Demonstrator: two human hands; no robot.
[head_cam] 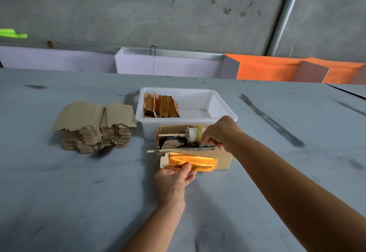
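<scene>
My left hand (174, 180) pinches the near edge of a flat gold-foil card blank (193, 161) and holds it against the front of a small open cardboard box (223, 159). Inside that box a roll of tape (195, 134) sits on a thin wooden stick (170, 133), and a second stick (152, 151) pokes out on the left. My right hand (221, 133) reaches into the box with its fingers curled at the tape roll, pinching near its yellowish end; what exactly they hold is hidden.
A white plastic tub (213, 101) stands behind the box, with several folded gold pieces (161, 106) stacked at its left end. A pile of brown card blanks (95, 127) lies to the left on the grey table. White and orange panels (267, 67) line the far edge.
</scene>
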